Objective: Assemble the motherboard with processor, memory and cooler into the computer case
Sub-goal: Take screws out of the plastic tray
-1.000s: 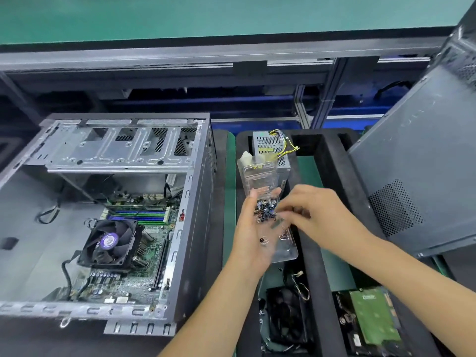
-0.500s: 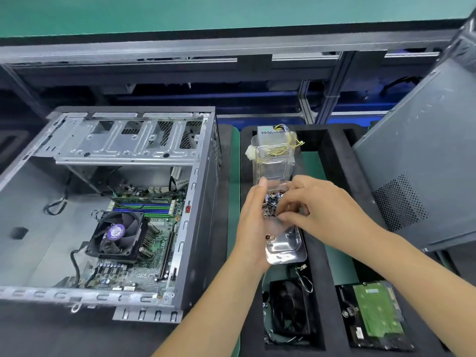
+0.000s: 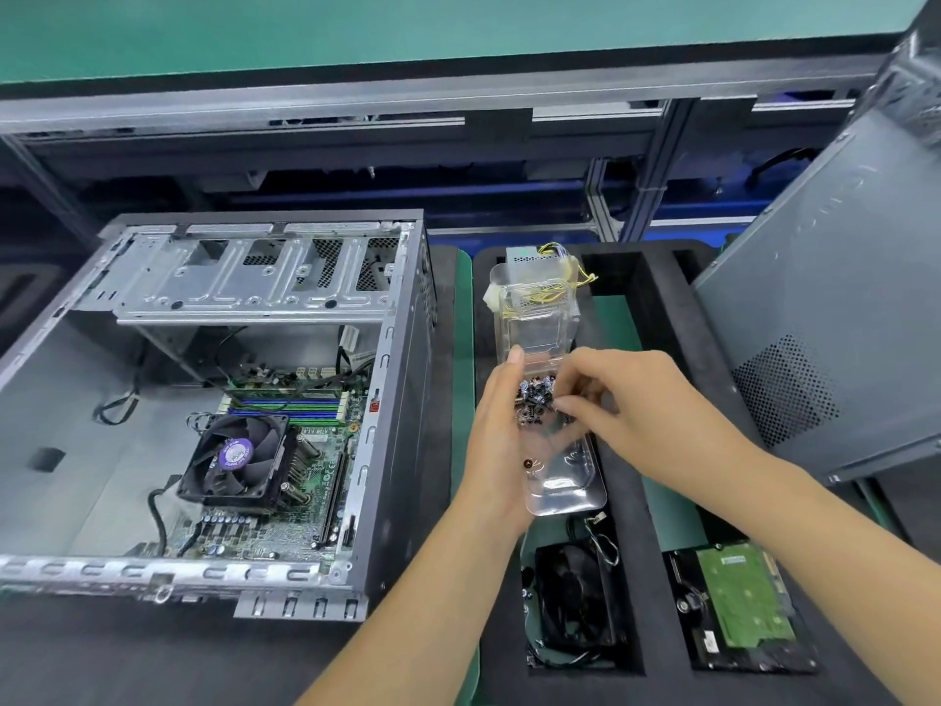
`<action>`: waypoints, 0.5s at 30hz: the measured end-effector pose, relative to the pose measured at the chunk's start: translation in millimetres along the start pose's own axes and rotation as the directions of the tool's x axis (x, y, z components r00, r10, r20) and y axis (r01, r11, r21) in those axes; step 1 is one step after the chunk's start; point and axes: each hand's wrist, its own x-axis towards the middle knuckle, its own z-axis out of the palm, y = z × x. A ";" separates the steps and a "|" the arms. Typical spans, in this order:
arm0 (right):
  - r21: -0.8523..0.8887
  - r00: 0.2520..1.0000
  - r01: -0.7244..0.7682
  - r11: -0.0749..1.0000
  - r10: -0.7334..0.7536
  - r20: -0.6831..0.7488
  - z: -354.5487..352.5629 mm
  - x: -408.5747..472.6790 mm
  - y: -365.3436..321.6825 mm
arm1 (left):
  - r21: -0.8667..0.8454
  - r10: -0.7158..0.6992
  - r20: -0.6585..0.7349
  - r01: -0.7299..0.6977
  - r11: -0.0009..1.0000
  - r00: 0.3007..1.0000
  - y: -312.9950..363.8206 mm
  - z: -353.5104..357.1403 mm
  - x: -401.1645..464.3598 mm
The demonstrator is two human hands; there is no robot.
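- Computer case (image 3: 402,400): it lies on its side on the bench (image 3: 127,659), to my left, with the open side facing up and the drive cage at the far end.
- Motherboard (image 3: 285,501): it already sits flat on the floor of the case, against the near right corner. This part of the task looks done as far as placement goes.
- Cooler (image 3: 239,458): the black fan with its purple hub label stands on the board, so I judge the processor to be beneath it, though it is hidden from view.
- Memory (image 3: 285,407): slots with blue and green strips run just beyond the cooler; at least one dark module appears seated, but I cannot count them.
- Left hand (image 3: 501,445): it grasps a clear plastic box (image 3: 547,349) from the side and underneath, holding it above the foam tray (image 3: 631,481).
- Right hand (image 3: 641,405): its fingertips are drawn together inside the box, pinching at the heap of screws (image 3: 534,400); whether a screw is already caught I cannot tell.
- Stage, as I judge it: board in, fastening still ahead. I see no driver in view, and I cannot tell whether any mounting screw is yet in place.
- Other parts: a black fan (image 3: 575,603), a hard drive (image 3: 743,603) and a power supply (image 3: 534,259) lie in the tray, and a side panel (image 3: 825,308) leans at the right.
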 end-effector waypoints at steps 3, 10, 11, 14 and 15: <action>-0.041 0.999 0.019 0.999 -0.017 0.050 2.3 0.5 -4.6 | 0.043 -0.020 0.046 0.018 0.999 0.999 0.0 -0.3 -2.6; -0.270 0.998 -0.057 0.961 0.064 0.019 12.9 0.6 -11.6 | 0.051 -0.061 0.027 0.059 0.997 0.998 -2.4 6.2 -6.8; -0.261 0.997 -0.068 0.963 0.071 0.005 13.7 0.4 -12.1 | 0.065 -0.049 0.016 0.048 0.997 0.999 -3.0 6.0 -7.2; -0.211 0.993 -0.114 0.971 0.110 -0.033 15.1 -0.7 -12.8 | 0.092 -0.032 -0.014 0.033 0.995 0.999 -3.4 5.3 -8.8; -0.183 0.991 -0.131 0.974 0.124 -0.049 15.2 -1.3 -12.7 | 0.084 -0.028 -0.018 0.030 0.996 0.999 -2.8 5.5 -9.7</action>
